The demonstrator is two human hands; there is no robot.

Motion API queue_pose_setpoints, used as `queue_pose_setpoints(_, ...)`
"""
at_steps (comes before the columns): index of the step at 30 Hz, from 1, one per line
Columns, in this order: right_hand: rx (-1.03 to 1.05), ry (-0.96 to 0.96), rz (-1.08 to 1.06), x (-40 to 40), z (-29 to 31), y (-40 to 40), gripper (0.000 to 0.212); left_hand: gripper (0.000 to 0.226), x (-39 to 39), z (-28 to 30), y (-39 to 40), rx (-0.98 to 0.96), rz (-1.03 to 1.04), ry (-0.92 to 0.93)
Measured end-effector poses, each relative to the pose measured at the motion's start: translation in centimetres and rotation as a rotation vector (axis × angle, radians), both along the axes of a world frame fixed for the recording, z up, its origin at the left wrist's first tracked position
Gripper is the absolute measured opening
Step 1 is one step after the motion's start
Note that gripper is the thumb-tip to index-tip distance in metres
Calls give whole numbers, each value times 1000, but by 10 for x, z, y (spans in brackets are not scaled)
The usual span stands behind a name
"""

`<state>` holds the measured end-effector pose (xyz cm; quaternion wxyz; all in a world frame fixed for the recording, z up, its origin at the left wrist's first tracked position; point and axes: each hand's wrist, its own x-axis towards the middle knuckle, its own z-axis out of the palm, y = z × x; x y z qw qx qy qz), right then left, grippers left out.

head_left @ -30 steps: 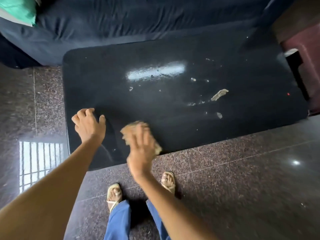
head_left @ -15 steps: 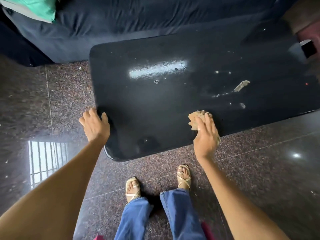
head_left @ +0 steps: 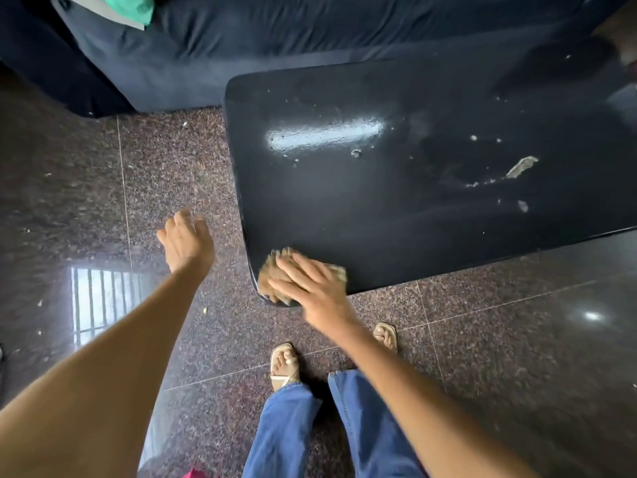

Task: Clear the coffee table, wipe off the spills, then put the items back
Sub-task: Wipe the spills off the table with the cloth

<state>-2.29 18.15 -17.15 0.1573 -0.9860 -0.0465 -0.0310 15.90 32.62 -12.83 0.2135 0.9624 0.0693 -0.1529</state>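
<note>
The glossy black coffee table [head_left: 396, 208] fills the upper right of the head view. My right hand [head_left: 310, 284] lies flat with straight fingers on a tan cloth [head_left: 272, 274], pressing it onto the table's near left corner. The cloth looks blurred. My left hand [head_left: 186, 241] hangs over the floor left of the table, fingers loosely curled, holding nothing. A beige smear [head_left: 521, 166], a smaller crumb [head_left: 523, 205] and several pale specks lie on the right half of the tabletop.
A dark blue sofa [head_left: 275, 39] runs along the far side of the table, with a green cushion [head_left: 132, 8] at its left. Speckled granite floor [head_left: 499, 357] surrounds the table, with small crumbs on it. My sandalled feet [head_left: 284, 363] stand just before the table's edge.
My right hand swept the cloth from the middle of the near edge back left to the corner. My left hand came off the table's left edge and now hangs over the floor.
</note>
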Motion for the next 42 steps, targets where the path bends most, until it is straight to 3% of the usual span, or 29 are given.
queue_pose_setpoints(2,-84,12,42,-18,2,-49,60,42,1,0,-4,-26,-9,15)
queue_pose_setpoints(5,-35,-37,-511,-33,1,-78,59,43,3,-2,-8,-58,-28,25)
queue_pose_setpoints(8,25,-76,-1082,-11,-2,-30,70,43,7,-7,-4,-97,-29,27)
queue_pose_setpoints(10,161,-85,-1217,13,1,19,74,43,10,-11,5,-101,-21,25)
queue_pose_setpoints(12,256,-63,-1071,24,2,67,62,42,12,-13,14,-95,-18,21)
queue_pose_setpoints(15,288,-33,-499,38,15,113,37,42,16,-10,30,-83,1,26)
queue_pose_setpoints(17,372,-54,-248,55,26,115,39,41,22,-6,39,-69,11,11)
queue_pose_setpoints(21,431,-226,-312,86,46,59,43,40,39,-1,44,-75,44,1)
queue_pose_setpoints(25,348,-223,-623,58,26,16,54,41,45,4,32,-100,63,7)
queue_pose_setpoints(27,281,-152,-489,33,12,42,47,41,47,2,21,-117,71,27)
queue_pose_setpoints(29,257,-107,-151,17,5,64,39,41,50,-3,16,-130,55,40)
queue_pose_setpoints(34,163,-73,300,56,-6,29,35,41,61,-16,21,-89,80,26)
queue_pose_setpoints(42,151,-121,197,205,-2,-10,44,41,79,-29,10,-58,177,24)
